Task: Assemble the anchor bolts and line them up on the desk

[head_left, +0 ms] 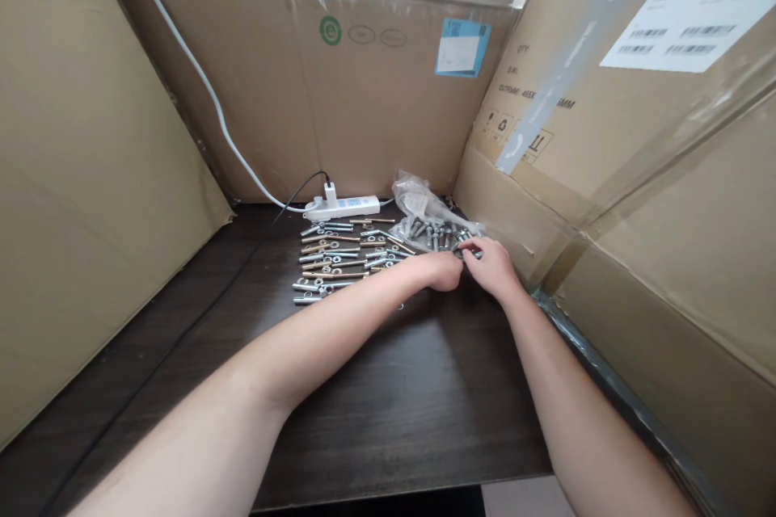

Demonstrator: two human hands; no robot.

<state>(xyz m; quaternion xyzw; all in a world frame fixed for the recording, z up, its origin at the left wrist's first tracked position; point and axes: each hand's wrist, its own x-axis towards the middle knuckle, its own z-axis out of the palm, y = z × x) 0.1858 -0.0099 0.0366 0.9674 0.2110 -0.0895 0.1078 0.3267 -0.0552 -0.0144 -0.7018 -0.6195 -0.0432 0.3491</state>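
Note:
Close together at the front of a clear plastic bag (418, 198) are my two hands. My left hand (445, 271) is closed, its fingertips turned away, so what it grips is hidden. Beside it on the right, my right hand (492, 266) has thumb and fingers bent around a small metal piece that looks like a bolt. Several grey metal bolts (435, 236) lie in and at the mouth of the bag. To the left, rows of silver and brass-coloured bolts and sleeves (331, 262) lie on the dark table, with washers and nuts (335, 245) among them. My left forearm covers part of these rows.
A white power strip (345, 208) with a plugged-in adapter stands behind the rows. A black cable (218, 295) crosses the table on the left; a white cable (206, 81) hangs behind. Cardboard boxes (376, 113) wall in the back, left and right. The table's front edge is near me.

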